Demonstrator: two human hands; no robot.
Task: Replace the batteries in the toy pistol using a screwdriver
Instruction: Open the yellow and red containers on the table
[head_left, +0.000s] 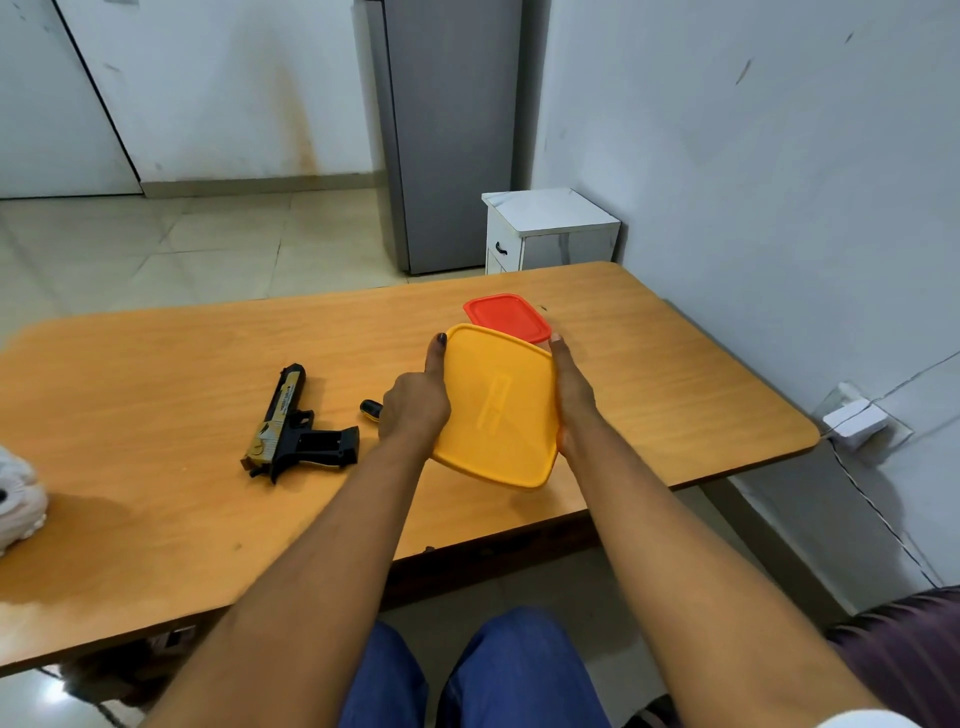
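1. Holding the yellow container (496, 410) tilted above the worktop (156, 519) is the biggest risk: the left hand (415, 405) presses its 9 o'clock edge and the right hand (571, 400) its 3 o'clock edge, both with fingers closed against the sides. Whatever is inside is hidden, so if the lid pops or the grip slips, loose contents such as batteries could spill and roll off the near edge onto the floor.

2. Setting the yellow container down carelessly could knock the red-lidded container (508, 317), which sits just beyond it at 12 o'clock, close to the far edge of the worktop; a shove that way could push it off.

3. Sweeping the left forearm back could catch the toy pistol (291, 426), which lies flat on the worktop at 9 o'clock of the hands, near but apart from them, muzzle pointing away from the person. A nudge could slide it toward the near edge.

4. Losing track of the screwdriver (371, 409) is the smallest hazard: only its dark and yellow handle end shows, just beside the left hand at 9 o'clock, the rest hidden behind that hand. A brush of the knuckles could set it rolling.
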